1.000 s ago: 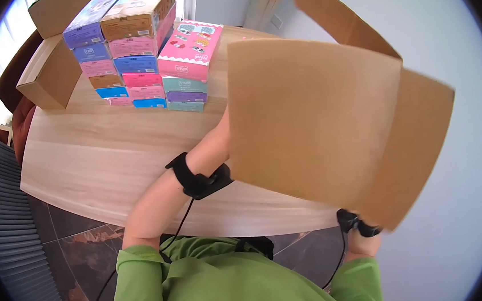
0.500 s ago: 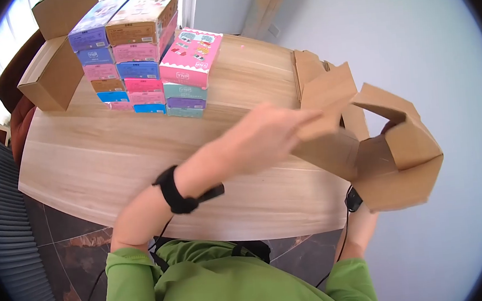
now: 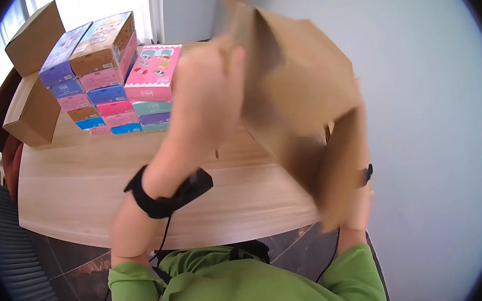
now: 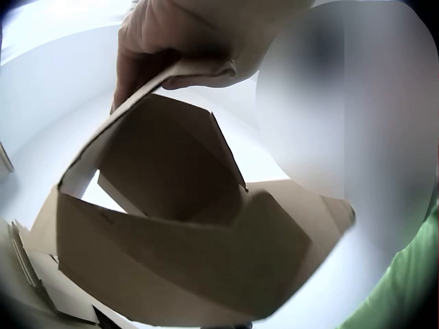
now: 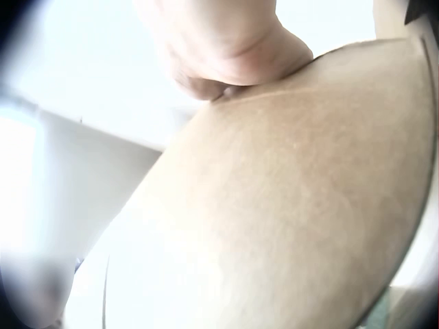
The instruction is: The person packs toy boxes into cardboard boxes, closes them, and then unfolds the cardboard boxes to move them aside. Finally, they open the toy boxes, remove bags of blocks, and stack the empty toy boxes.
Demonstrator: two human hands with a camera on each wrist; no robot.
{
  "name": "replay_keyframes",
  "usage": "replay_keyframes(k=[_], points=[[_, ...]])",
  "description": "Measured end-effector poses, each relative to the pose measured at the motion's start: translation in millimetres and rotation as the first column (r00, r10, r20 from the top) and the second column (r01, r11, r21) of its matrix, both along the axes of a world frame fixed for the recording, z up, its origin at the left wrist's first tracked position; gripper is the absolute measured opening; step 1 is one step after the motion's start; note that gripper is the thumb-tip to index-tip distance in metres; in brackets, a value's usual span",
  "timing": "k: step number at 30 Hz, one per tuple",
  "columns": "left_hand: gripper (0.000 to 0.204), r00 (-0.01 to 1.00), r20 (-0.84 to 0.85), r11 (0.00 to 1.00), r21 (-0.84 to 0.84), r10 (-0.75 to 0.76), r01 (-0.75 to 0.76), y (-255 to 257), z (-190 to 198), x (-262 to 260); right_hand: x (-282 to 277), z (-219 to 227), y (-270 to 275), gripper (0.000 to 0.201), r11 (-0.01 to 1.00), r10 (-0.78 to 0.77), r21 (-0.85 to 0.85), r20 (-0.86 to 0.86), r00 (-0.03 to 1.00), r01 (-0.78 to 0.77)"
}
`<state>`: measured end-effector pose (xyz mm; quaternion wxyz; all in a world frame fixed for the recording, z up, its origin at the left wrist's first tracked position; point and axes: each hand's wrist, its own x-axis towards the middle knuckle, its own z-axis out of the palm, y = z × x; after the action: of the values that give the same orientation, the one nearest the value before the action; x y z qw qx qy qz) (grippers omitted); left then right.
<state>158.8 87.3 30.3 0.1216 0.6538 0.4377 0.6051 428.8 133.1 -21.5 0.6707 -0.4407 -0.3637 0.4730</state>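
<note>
An open cardboard box [image 3: 312, 75] is held up over the right side of the table, tilted and blurred in the head view. My left hand [image 3: 209, 81] grips its upper left edge. In the left wrist view, that hand's fingers [image 4: 140, 34] curl over a cardboard flap, and the box's open inside [image 4: 171, 164] shows beneath. The right hand [image 5: 233, 48] pinches the box's edge in the right wrist view, beside a broad cardboard panel [image 5: 309, 164]. From the head camera, the box mostly hides this hand; its wrist strap [image 3: 365, 175] shows at the box's right side.
Several colourful printed boxes [image 3: 107, 93] stand stacked on the wooden table [image 3: 142, 199], a pink one [image 3: 153, 66] topping the shorter column. Another open cardboard box [image 3: 34, 111] stands at the far left. More folded cardboard [image 4: 62, 291] shows low in the left wrist view. A wall [image 3: 423, 134] bounds the right side.
The cardboard box has been turned and lifted, with its flaps swung round. My left hand has moved up and left, now gripping its edge. The head view has shifted, moving the stack left.
</note>
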Motion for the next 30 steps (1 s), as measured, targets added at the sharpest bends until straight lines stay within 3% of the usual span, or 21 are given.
replay_keyframes(k=[2, 5, 7, 9, 10, 12, 14, 15, 16, 18, 19, 22, 24, 27, 30], points=[[0.024, 0.913, 0.379, 0.985, -0.029, -0.147, 0.171, 8, 11, -7, -14, 2, -11, 0.041, 0.983, 0.184, -0.07, 0.309, 0.933, -0.171], [0.024, 0.8, 0.51, 0.928, -0.011, -0.316, 0.373, 14, 17, -3, -13, -14, -12, 0.04, 0.945, 0.312, -0.211, 0.349, 0.883, -0.251], [0.029, 0.781, 0.529, 0.881, -0.124, -0.331, 0.457, 8, 26, 3, -15, -21, -10, 0.04, 0.933, 0.342, -0.237, 0.343, 0.875, -0.272], [0.04, 0.74, 0.503, 0.831, -0.074, -0.446, 0.551, 2, 29, 18, -16, -24, -11, 0.04, 0.931, 0.348, -0.237, 0.33, 0.878, -0.279], [0.048, 0.703, 0.452, 0.797, 0.029, -0.549, 0.603, 0, 29, 30, -17, -25, -12, 0.039, 0.933, 0.342, -0.23, 0.324, 0.882, -0.277], [0.063, 0.802, 0.198, 0.826, 0.142, -0.564, 0.546, 5, 24, 37, -18, -26, -15, 0.039, 0.935, 0.337, -0.223, 0.314, 0.888, -0.276], [0.075, 0.941, -0.187, 0.915, 0.243, -0.283, 0.323, 21, 19, 37, -18, -27, -17, 0.039, 0.937, 0.332, -0.219, 0.305, 0.893, -0.273], [0.071, 0.948, -0.291, 0.944, 0.328, 0.13, -0.029, 30, 13, 36, -18, -27, -17, 0.039, 0.936, 0.333, -0.218, 0.298, 0.895, -0.276], [0.066, 0.96, -0.277, 0.977, 0.195, -0.028, 0.085, 32, 16, 29, -19, -27, -19, 0.038, 0.938, 0.33, -0.212, 0.293, 0.897, -0.275], [0.057, 0.925, -0.189, 0.944, -0.062, -0.33, 0.324, 30, 22, 15, -18, -28, -22, 0.038, 0.937, 0.33, -0.213, 0.284, 0.9, -0.276], [0.051, 0.926, -0.215, 0.95, -0.032, -0.309, 0.31, 28, 20, 15, -17, -28, -24, 0.038, 0.937, 0.329, -0.213, 0.28, 0.902, -0.276], [0.053, 0.707, -0.388, 0.795, -0.135, -0.592, 0.591, 10, 14, 26, -16, -29, -29, 0.038, 0.937, 0.329, -0.208, 0.264, 0.907, -0.28], [0.051, 0.589, -0.571, 0.745, -0.062, -0.572, 0.664, -12, -20, 56, -16, -30, -31, 0.038, 0.939, 0.326, -0.203, 0.253, 0.911, -0.279], [0.068, 0.564, -0.653, 0.776, -0.058, -0.505, 0.628, -34, -42, 74, -14, -31, -37, 0.038, 0.941, 0.318, -0.195, 0.235, 0.918, -0.276], [0.092, 0.63, -0.51, 0.778, -0.137, -0.586, 0.613, -1, -29, 67, -12, -33, -44, 0.038, 0.945, 0.305, -0.188, 0.211, 0.929, -0.268]])
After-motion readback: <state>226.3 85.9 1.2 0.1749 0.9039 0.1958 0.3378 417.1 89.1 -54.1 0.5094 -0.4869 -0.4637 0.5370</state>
